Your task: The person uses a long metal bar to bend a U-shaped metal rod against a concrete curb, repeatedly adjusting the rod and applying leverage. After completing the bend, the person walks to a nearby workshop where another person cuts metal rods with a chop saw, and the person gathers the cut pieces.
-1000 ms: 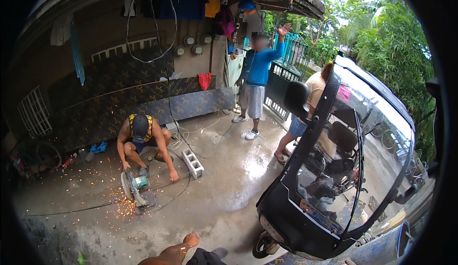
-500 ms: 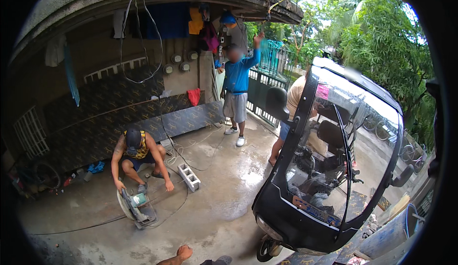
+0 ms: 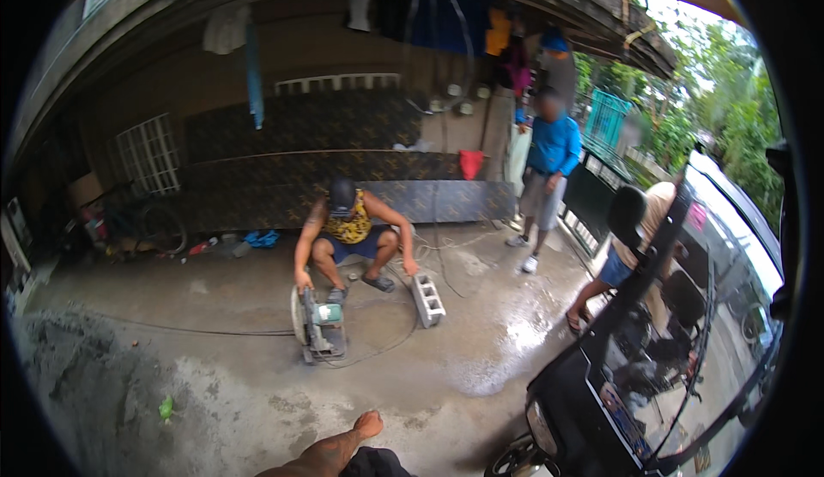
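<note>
My left hand (image 3: 369,425) comes in at the lower edge, its fingers curled into a loose fist with nothing visible in it. The forearm lies beside a dark clothed shape (image 3: 375,462), perhaps my knee. Nothing on the floor touches this hand. My right hand is out of view. Ahead, a squatting person in a yellow patterned top (image 3: 347,230) has one hand on a green-and-grey cut-off saw (image 3: 322,327) with a large disc. That person's other hand reaches toward a concrete hollow block (image 3: 427,300).
A black three-wheeled vehicle (image 3: 592,408) stands at the right, with a person in shorts (image 3: 614,271) beside it. Someone in a blue shirt (image 3: 552,144) stands by the gate. A cord (image 3: 215,331) crosses the wet concrete. Dark printed panels (image 3: 378,204) lean on the wall. Grey sand (image 3: 69,365) lies left.
My view has swung left, so the scene sits farther right. More of my left forearm shows. The blue-shirted person has lowered a raised arm. The squatting person's free hand is nearer the block.
</note>
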A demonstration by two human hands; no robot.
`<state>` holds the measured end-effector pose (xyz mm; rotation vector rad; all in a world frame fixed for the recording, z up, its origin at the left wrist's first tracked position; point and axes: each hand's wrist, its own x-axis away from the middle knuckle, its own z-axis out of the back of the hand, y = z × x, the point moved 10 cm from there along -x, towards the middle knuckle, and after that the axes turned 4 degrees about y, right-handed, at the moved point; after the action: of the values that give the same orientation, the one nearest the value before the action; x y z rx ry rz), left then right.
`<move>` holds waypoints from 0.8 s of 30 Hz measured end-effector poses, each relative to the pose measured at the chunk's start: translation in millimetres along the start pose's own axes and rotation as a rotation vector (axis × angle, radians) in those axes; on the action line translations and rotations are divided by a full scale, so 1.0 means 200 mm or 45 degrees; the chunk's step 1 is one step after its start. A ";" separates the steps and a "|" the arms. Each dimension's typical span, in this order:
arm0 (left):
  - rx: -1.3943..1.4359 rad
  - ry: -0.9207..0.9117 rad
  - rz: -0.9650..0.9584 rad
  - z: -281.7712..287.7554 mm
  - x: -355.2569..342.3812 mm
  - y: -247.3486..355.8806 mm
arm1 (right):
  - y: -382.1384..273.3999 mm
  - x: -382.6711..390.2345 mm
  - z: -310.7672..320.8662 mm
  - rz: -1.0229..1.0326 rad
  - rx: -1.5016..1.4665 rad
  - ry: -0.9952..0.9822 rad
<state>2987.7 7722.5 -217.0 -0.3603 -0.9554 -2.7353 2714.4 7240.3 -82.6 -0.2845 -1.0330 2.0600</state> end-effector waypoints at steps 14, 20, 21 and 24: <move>-0.176 -0.118 0.415 0.27 0.56 -1.35 | -0.01 0.39 -0.05 -0.050 0.083 0.060; 0.129 0.024 0.721 0.34 0.60 -1.70 | 0.29 0.71 -0.08 -0.246 -0.072 0.159; 0.139 0.012 0.705 0.33 0.55 -1.68 | 0.29 0.71 -0.06 -0.195 -0.064 0.165; 0.150 -0.028 0.631 0.31 0.42 -1.60 | 0.38 0.83 -0.01 -0.181 0.062 0.274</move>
<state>2826.3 7994.9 -329.8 -0.5258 -0.8853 -2.2232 2564.2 7338.2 -117.9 -0.3871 -0.8467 1.8781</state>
